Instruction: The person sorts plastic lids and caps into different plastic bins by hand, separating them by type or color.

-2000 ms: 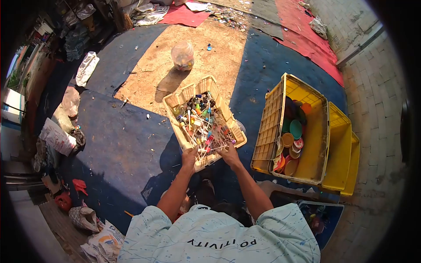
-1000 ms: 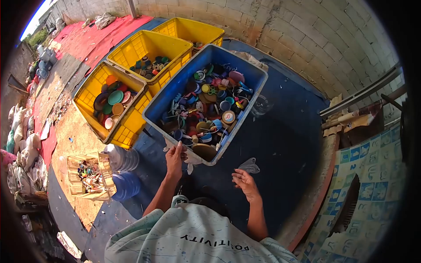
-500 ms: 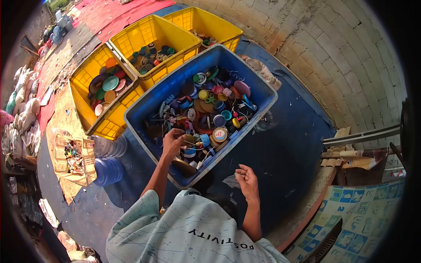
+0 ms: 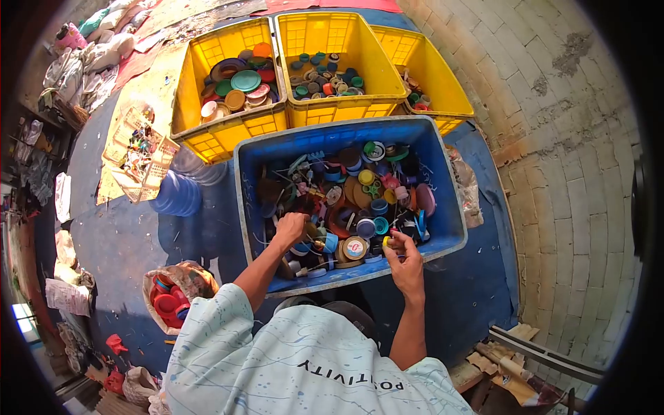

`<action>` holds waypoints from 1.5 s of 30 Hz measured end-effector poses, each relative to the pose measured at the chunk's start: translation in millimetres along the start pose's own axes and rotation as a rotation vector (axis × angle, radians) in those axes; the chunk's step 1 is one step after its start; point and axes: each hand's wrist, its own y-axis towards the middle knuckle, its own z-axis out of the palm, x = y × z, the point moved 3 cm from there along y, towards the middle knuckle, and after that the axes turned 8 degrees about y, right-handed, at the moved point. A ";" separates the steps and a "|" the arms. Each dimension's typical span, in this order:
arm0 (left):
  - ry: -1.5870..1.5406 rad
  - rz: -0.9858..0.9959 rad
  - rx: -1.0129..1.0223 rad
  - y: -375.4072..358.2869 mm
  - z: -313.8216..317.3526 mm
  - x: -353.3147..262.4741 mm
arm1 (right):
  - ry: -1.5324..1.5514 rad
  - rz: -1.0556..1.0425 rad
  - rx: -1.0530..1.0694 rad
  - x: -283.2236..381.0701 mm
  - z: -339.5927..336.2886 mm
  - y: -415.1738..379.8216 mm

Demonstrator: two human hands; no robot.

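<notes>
A blue crate [image 4: 360, 131] full of mixed plastic caps and lids stands in front of me. My left hand [image 4: 292, 228] is inside its left part, fingers curled down among the pieces; what they hold, if anything, is hidden. At the near right of the crate, my right hand [image 4: 404, 261] has thumb and fingers closed around a small yellow cap [image 4: 386, 241]. Between the hands lie a round lid with a white-and-red label [image 4: 355, 247] and a light blue ring-like cap [image 4: 381, 225].
Three yellow crates [image 4: 346, 102] with sorted caps and lids stand behind the blue one. To the left are a small basket [image 4: 155, 169] of bits, a blue water jug [image 4: 176, 195] and a sack [image 4: 204, 280] with red lids. A block wall [image 4: 553, 173] rises at right.
My view has turned, swinging the crates round. My right hand has moved from outside the blue crate into its near right part, onto the yellow cap. The left hand stays among the caps.
</notes>
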 end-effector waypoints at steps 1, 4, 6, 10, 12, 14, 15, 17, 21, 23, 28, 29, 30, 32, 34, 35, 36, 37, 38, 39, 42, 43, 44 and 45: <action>-0.016 -0.018 -0.048 -2.5 -1.3 -2.0 | -0.014 -0.003 0.044 -0.2 2.6 6.3; 0.020 -0.100 0.026 -2.1 -5.4 -4.5 | -0.050 0.008 0.235 -8.1 5.0 24.8; -0.021 -0.122 -0.121 -11.9 -11.0 -9.2 | -0.085 -0.004 0.375 -16.9 4.0 37.2; -0.426 -0.399 -0.273 -33.9 -22.9 -19.8 | -0.241 -0.060 0.590 -49.5 -2.3 78.8; -0.761 -0.535 -0.383 -57.0 -27.8 -30.2 | -0.297 -0.087 0.716 -61.3 3.8 101.4; -1.086 -0.619 -0.506 -79.8 -30.3 -49.8 | -0.427 -0.197 0.825 -77.1 11.7 121.6; -1.211 -0.636 -0.540 -90.8 -30.4 -60.9 | -0.451 -0.236 0.867 -77.3 17.4 126.7; -1.388 -0.726 -0.660 -110.0 -27.7 -85.2 | -0.460 -0.248 0.988 -92.6 33.9 134.4; -1.667 -0.818 -0.897 -140.9 -17.4 -126.9 | -0.513 -0.331 1.187 -112.0 70.0 132.4; -1.713 -0.848 -0.972 -154.0 -12.4 -144.4 | -0.598 -0.377 1.233 -128.8 84.7 127.1; -1.731 -0.889 -1.082 -182.6 -1.4 -170.9 | -0.827 -0.392 1.256 -158.2 94.5 114.8; -1.729 -0.893 -1.101 -187.1 -0.2 -172.9 | -0.858 -0.405 1.251 -160.5 93.2 114.4; -1.731 -0.898 -1.115 -191.2 1.9 -175.8 | -0.845 -0.433 1.224 -158.0 91.2 112.5; -1.746 -0.903 -1.146 -198.1 6.0 -182.0 | -0.819 -0.485 1.165 -153.2 86.7 111.1; -1.762 -0.900 -1.167 -206.8 8.4 -185.0 | -0.700 -0.565 1.125 -145.0 82.9 110.9; -1.768 -0.898 -1.175 -211.0 9.8 -184.9 | -0.653 -0.573 1.107 -144.0 82.7 113.1; -1.776 -0.895 -1.178 -214.6 11.8 -185.1 | -0.608 -0.578 1.086 -138.3 82.7 112.7; -1.784 -0.890 -1.175 -217.9 12.8 -184.6 | -0.642 -0.536 1.046 -133.0 80.2 113.2; -1.795 -0.880 -1.187 -221.8 12.8 -183.5 | -0.637 -0.502 1.042 -130.3 78.0 114.0; -1.806 -0.867 -1.198 -225.9 10.2 -182.7 | -0.631 -0.467 1.036 -125.2 74.3 114.9; -1.855 -0.830 -1.205 -242.0 9.8 -171.3 | -0.558 -0.316 0.970 -103.2 66.2 109.5; -1.873 -0.820 -1.205 -248.9 10.5 -166.3 | -0.526 -0.241 0.944 -95.5 63.5 106.5; -1.882 -0.813 -1.215 -256.3 9.6 -161.2 | -0.492 -0.168 0.919 -92.3 63.4 104.0; -1.890 -0.804 -1.224 -264.8 7.6 -155.6 | -0.435 -0.185 0.877 -94.2 64.7 104.0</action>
